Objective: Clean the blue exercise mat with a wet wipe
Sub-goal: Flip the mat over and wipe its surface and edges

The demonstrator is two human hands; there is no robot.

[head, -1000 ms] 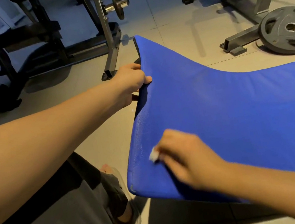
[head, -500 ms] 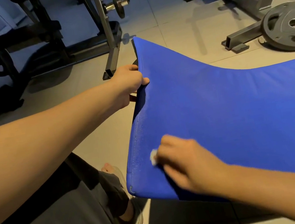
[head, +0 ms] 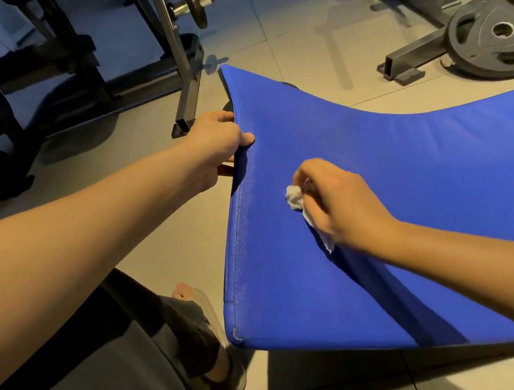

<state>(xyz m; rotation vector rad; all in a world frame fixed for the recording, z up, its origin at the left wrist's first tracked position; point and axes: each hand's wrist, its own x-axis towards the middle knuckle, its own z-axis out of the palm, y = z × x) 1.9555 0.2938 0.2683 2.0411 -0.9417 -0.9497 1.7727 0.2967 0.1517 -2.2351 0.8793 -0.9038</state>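
Plainly, the blue exercise mat (head: 387,207) is a padded sheet with a fine leathery grain and a stitched seam along its left edge; it curves up off the tiled floor (head: 154,239), its far corner rising to a point, a dark underside showing along the raised edge. The left hand (head: 216,143) has its grip clamped on that edge, thumb on the blue face, fingers curled behind and mostly hidden; the right hand (head: 342,204) has its grip closed on a crumpled white wet wipe (head: 294,197), held against the mat near the lifted edge; a bunched lump shows ahead of the fingers and a thin tail below the palm, the rest hidden under the hand. The mat's right end is cut off; the right forearm covers part of its near border. One round grey weight plate (head: 500,38) with slotted openings lies on the floor far right, partly cropped; dark metal racks (head: 177,55) stand behind, dim and hard to read. Two hands, one wipe, one mat; one sandalled foot (head: 211,338) shows below the left arm.
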